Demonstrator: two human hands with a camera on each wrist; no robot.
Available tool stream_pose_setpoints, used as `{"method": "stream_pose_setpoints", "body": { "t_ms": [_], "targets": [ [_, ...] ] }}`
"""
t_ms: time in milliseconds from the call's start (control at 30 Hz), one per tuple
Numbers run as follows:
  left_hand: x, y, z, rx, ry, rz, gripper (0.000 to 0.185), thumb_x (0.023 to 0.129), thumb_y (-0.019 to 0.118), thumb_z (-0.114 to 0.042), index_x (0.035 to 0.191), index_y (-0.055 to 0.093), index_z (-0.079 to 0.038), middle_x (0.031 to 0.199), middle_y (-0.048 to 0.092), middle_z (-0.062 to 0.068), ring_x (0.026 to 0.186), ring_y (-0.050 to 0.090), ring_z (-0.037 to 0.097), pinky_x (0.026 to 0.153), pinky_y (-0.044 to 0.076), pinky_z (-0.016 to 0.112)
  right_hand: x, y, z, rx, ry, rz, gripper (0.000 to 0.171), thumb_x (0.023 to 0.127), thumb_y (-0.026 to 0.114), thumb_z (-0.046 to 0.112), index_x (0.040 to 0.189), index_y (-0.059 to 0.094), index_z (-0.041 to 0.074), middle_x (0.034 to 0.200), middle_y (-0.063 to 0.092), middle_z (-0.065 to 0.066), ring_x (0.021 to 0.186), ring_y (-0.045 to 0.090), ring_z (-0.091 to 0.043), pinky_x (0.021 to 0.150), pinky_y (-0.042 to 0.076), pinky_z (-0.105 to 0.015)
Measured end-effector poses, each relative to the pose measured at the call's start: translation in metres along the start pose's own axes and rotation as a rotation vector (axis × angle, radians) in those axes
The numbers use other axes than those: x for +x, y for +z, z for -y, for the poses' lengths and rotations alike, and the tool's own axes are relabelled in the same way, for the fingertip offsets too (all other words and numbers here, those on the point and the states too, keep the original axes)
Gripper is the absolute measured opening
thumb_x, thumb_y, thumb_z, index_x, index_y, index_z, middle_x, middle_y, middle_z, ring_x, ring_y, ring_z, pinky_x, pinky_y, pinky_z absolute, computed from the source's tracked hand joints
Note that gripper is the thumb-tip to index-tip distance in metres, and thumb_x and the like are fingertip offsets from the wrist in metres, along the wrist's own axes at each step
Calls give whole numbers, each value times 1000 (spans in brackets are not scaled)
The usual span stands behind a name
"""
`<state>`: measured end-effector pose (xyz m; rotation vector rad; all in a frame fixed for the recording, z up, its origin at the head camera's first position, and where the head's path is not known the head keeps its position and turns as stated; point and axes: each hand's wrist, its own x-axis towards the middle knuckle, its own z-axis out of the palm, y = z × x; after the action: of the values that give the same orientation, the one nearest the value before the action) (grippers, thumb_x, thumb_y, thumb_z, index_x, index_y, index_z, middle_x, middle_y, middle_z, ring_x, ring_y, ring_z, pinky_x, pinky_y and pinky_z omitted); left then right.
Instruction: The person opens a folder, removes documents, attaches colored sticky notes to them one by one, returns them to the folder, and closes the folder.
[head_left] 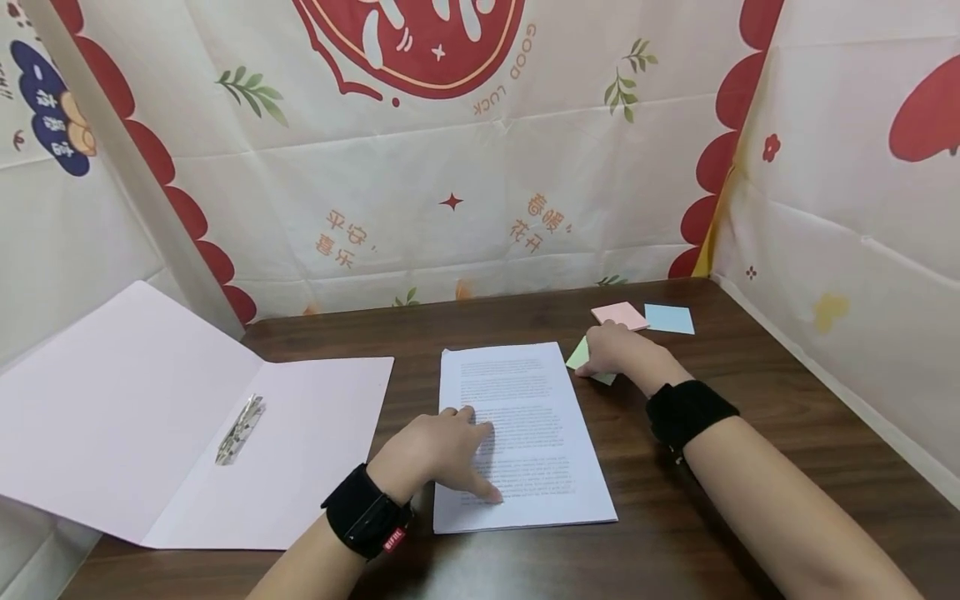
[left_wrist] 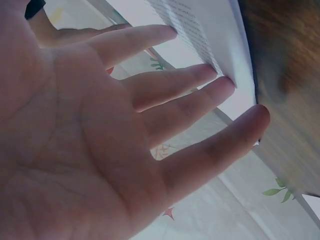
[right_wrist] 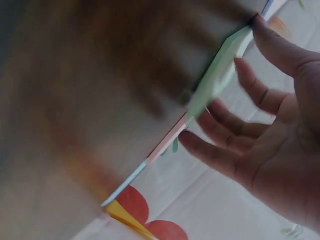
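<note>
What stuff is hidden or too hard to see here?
- Words on the printed papers: too small, head view.
- Part of the green paper: covered by the right hand, head view.
- One end of the folder: cut off by the left edge, head view.
- Table grain: blurred, right wrist view.

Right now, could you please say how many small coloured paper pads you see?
3: a green pad under the right hand, a pink pad beyond it, a blue pad right of that; more could be hidden.

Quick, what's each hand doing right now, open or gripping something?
Left hand: open, fingers spread on the printed pages.
Right hand: at the green notepad; can't tell whether it's gripping it.
</note>
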<state>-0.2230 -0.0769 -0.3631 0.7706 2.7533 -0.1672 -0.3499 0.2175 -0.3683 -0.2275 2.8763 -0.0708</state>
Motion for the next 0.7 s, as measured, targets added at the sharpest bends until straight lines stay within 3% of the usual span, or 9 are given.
{"method": "stream_pose_setpoints", "body": {
  "t_ms": [167, 333, 433, 500, 600, 700],
  "targets": [
    [1, 2, 4, 6, 21, -23, 89, 78, 81, -75, 149, 62, -24, 156, 58, 11, 141, 58, 32, 101, 58, 55, -9, 6, 0, 60, 81, -30, 74, 87, 85, 45, 129, 62, -12, 118, 51, -30, 101, 54, -37, 96, 53, -58],
    [5, 0, 5, 4, 31, -58, 83, 78, 82, -74, 141, 68, -22, 145, 65, 10, 127, 65, 28, 93, 61, 51, -19, 5, -2, 61, 78, -21, 69, 86, 86, 44, 122, 65, -11, 112, 53, -28, 99, 53, -36, 88, 54, -53],
    [6, 1, 4, 5, 35, -82, 76, 82, 79, -72, 138, 70, -22, 141, 67, 9, 123, 67, 26, 92, 61, 50, -25, 5, -6, 80, 90, -2, 59, 89, 84, 43, 115, 66, -8, 101, 59, -22, 96, 53, -35, 88, 51, -57],
    [8, 2, 3, 4, 33, -97, 70, 85, 77, -70, 136, 71, -22, 141, 67, 9, 122, 66, 26, 93, 60, 50, -31, 4, -8, 106, 94, 17, 46, 94, 78, 33, 114, 65, -6, 97, 60, -19, 93, 54, -34, 86, 50, -58],
    [10, 4, 2, 9, 26, -115, 64, 89, 75, -68, 134, 73, -22, 141, 67, 8, 123, 65, 25, 95, 60, 49, -41, -5, -8, 119, 42, 17, 23, 100, 64, 14, 109, 66, -7, 86, 59, -13, 82, 55, -28, 76, 49, -43],
    [12, 5, 1, 22, 28, -140, 61, 92, 72, -66, 135, 73, -22, 142, 66, 7, 123, 64, 24, 94, 60, 48, -55, -21, -4, 131, -34, -49, 15, 98, 56, 1, 104, 68, -5, 85, 60, -13, 78, 55, -25, 67, 46, -32]
  ]
}}
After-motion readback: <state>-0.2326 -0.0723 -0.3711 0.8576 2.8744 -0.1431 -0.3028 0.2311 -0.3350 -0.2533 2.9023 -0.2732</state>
